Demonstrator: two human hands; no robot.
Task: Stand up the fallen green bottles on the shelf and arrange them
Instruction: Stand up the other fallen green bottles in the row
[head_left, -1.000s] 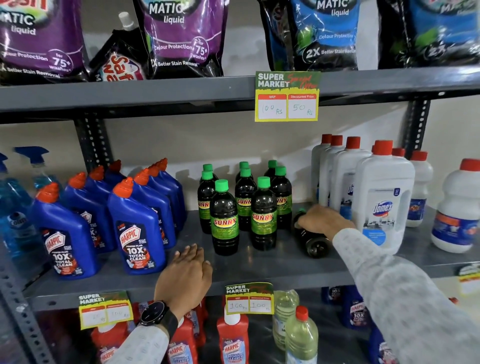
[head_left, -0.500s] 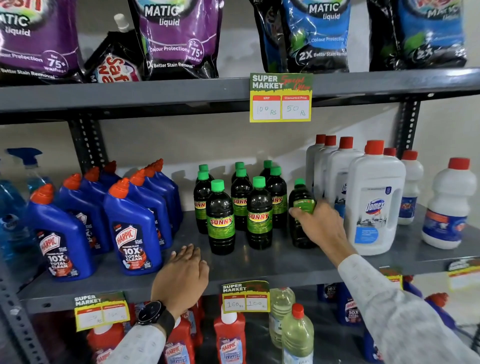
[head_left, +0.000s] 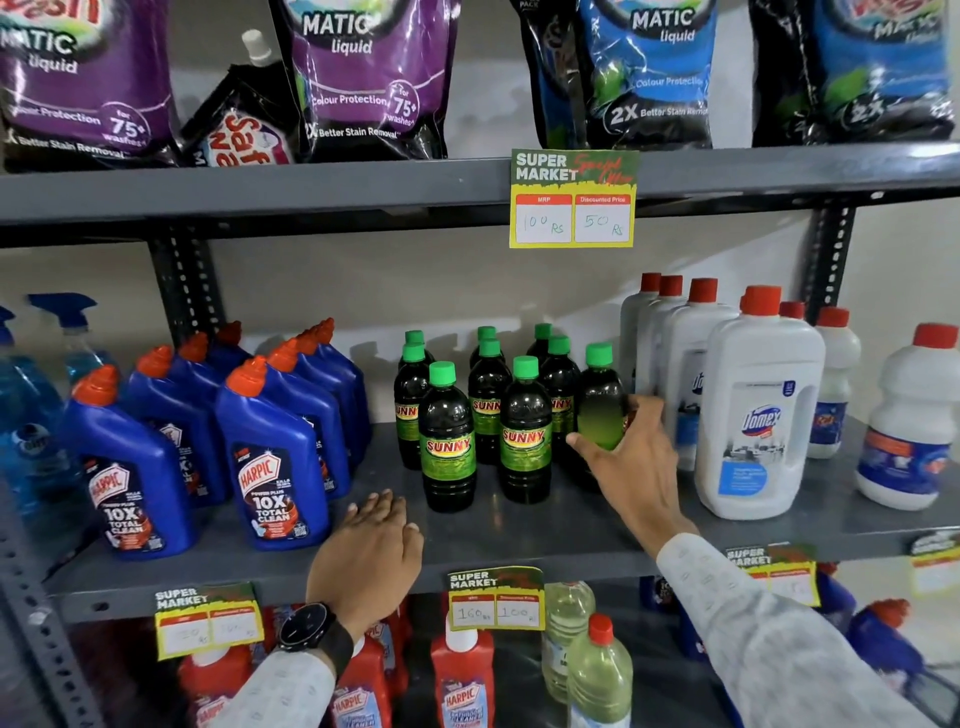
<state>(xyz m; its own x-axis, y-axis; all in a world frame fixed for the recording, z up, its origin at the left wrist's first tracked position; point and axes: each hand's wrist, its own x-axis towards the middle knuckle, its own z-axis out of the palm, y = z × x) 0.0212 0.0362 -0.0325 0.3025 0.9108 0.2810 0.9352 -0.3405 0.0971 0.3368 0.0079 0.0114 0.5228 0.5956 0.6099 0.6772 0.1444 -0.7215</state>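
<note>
Left hand (head_left: 371, 551) lay flat, fingers spread, on the grey metal shelf (head_left: 545, 535) edge. Farther in, right hand (head_left: 631, 462) gripped an upright dark green-capped plastic bottle (head_left: 601, 400), just right of the standing green-capped bottle group (head_left: 488, 415).

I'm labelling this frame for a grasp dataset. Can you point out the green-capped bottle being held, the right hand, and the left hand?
held green-capped bottle (head_left: 601, 410): head view, on its dark body above the label.
right hand (head_left: 631, 462): head view, back of the hand.
left hand (head_left: 371, 551): head view, back of the hand, on the shelf edge.
</note>
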